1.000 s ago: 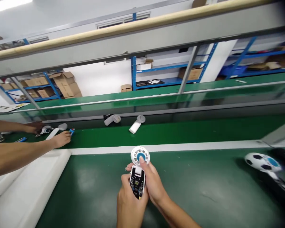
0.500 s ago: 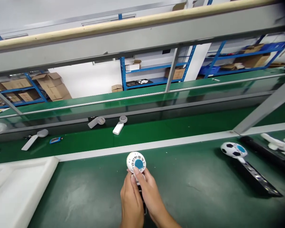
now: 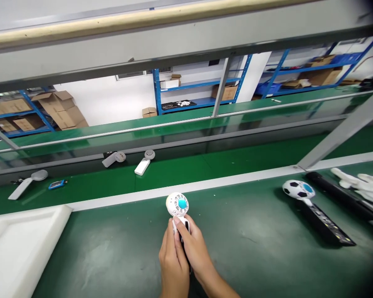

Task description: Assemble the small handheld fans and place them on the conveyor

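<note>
A small handheld fan (image 3: pixel 177 204) with a round white head and a blue centre is held upright over the green work surface. My left hand (image 3: pixel 173 258) wraps its handle from the left. My right hand (image 3: pixel 195 248) closes on the handle from the right, its thumb lying near the neck. Between the palms a dark part of the handle shows; the rest is hidden by my fingers. To the right, a football-patterned fan (image 3: pixel 299 189) lies on the surface with its dark handle open and inner parts showing.
A white tray (image 3: pixel 54 223) is at the left. White fans (image 3: pixel 142 166) and a blue device (image 3: pixel 57 184) lie on the green belt (image 3: pixel 205 169). White gloves (image 3: pixel 365 186) and a black bar (image 3: pixel 345 203) are at the right. A slanted metal post (image 3: pixel 338 132) stands behind.
The held fan has turned and tilted, so its head sits slightly higher and more of the neck shows. The view has shifted, and the belt items appear further left.
</note>
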Demonstrator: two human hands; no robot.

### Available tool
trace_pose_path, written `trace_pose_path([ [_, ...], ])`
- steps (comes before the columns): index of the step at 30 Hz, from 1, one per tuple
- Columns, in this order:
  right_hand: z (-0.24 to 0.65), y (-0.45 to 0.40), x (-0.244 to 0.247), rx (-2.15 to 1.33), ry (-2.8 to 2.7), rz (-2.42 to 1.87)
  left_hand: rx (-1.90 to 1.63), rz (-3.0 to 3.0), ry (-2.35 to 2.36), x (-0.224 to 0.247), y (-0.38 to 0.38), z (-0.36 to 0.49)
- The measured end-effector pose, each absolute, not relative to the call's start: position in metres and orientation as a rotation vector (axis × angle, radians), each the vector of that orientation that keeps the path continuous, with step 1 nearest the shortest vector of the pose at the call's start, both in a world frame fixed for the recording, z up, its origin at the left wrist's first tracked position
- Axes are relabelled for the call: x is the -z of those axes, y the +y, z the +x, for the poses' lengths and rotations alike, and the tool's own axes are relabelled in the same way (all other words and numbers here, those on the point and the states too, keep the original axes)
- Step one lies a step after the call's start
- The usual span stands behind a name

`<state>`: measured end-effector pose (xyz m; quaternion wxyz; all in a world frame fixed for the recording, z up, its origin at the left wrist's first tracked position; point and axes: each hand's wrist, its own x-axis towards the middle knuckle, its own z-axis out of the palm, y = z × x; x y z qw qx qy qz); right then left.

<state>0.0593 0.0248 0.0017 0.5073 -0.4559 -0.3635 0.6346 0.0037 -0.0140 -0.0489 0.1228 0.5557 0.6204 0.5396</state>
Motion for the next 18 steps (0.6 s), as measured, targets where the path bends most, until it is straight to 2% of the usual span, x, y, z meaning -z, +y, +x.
trace_pose_path([
  [9,0.057,0.024,0.008,-1.516,-0.907,-1.037,-1.699,1.554,1.8,0.045,-0.013,0.012],
  [18,0.065,0.029,0.008,-1.525,-0.837,-1.008,-1.432,1.127,1.476,0.016,-0.01,-0.003],
])
